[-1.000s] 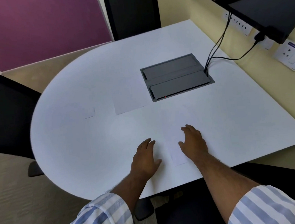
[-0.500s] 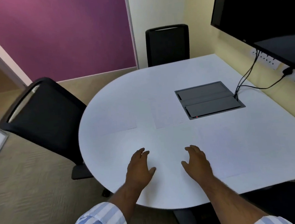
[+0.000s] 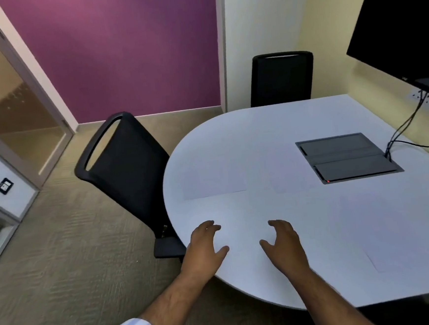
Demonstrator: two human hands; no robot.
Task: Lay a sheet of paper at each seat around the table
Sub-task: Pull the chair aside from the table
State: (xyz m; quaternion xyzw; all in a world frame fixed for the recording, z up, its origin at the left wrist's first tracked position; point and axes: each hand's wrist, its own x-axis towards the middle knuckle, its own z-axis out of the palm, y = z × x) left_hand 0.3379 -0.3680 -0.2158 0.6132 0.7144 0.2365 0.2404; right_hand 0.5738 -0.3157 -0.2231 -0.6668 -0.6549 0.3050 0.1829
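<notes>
A white table [image 3: 269,122] with a rounded left end fills the right half of the view. Faint white sheets lie flat on it: one sheet [image 3: 213,180] near the left chair, a second sheet [image 3: 290,179] beside the grey panel, a third sheet [image 3: 384,249] at the near right. My left hand [image 3: 204,247] and my right hand [image 3: 283,245] hover palm-down over the near edge, fingers spread, holding nothing. No sheet lies between them that I can make out.
A black chair [image 3: 123,164] stands at the rounded end and another black chair [image 3: 281,79] at the far side. A grey cable panel [image 3: 346,157] is set in the tabletop, with cables [image 3: 408,124] running to wall sockets. A dark screen [image 3: 402,19] hangs at the right.
The view has swung left and up, bringing the chairs and the purple wall into sight. Both hands have lifted off the sheet near the front edge and moved left along the table.
</notes>
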